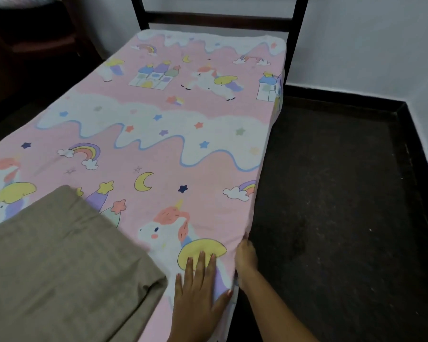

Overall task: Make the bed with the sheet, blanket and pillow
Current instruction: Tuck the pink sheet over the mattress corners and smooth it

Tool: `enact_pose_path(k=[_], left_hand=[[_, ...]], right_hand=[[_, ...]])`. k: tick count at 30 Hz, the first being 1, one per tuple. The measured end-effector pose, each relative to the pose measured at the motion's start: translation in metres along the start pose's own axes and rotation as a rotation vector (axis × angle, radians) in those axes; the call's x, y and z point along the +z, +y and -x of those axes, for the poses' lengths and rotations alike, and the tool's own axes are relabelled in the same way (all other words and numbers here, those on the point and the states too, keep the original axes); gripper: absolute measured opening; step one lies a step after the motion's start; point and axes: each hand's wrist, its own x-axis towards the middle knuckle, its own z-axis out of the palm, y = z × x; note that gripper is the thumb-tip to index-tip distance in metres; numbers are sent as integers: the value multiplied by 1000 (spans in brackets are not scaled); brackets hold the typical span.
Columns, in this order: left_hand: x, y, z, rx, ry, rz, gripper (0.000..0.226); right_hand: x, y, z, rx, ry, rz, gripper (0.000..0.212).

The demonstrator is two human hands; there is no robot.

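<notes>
A pink sheet (158,114) printed with unicorns, rainbows and castles lies spread flat over the whole mattress. A folded grey-brown blanket (59,262) rests on the sheet at the near left. My left hand (198,290) lies flat on the sheet near the right edge, fingers straight and spread. My right hand (246,261) is at the mattress's right side, against the sheet's edge; its fingers are hidden below the edge. No pillow is plainly visible on the bed.
The dark bed frame (218,19) rises at the far end against a white wall. A dark floor (331,193) runs along the bed's right side. Dark furniture (30,45) stands at the far left with something pale on top.
</notes>
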Motion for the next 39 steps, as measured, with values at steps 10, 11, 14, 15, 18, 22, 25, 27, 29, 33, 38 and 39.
enact_pose_path(k=[10,11,14,15,18,22,25,27,29,33,38,39], left_hand=[[-21,18,-58,-46,140,79,64],[-24,21,-63,-51,125,81,63],[-34,32,-73,-85,63,95,69],[-38,35,-76,-91,40,96,70],[-45,43,-87,-81,12,105,71],[-57,49,-113,-78,-21,109,69],[-63,54,-137,-84,-16,130,67],[-67,62,-153,-89,-11,161,70],[-69,73,-169,-91,-7,191,69],[-69,96,-207,-145,19,241,74],[-68,116,-239,-214,62,219,86],[-69,120,-244,-230,92,220,89]], right_hand=[[-21,-11,-2,-26,-6,114,24],[-21,-13,-3,-37,-17,152,25],[-24,-20,-9,17,-52,230,24],[-26,-22,-15,49,-50,238,23],[-31,-43,-31,144,-62,153,33],[-32,-91,-50,133,-241,-10,44],[-29,-119,-71,133,-241,16,46],[-30,-128,-85,148,-256,68,33],[-32,-132,-95,176,-298,105,30],[-39,-138,-115,143,-336,245,29],[-40,-142,-129,21,-286,588,42],[-43,-142,-133,-7,-285,627,43]])
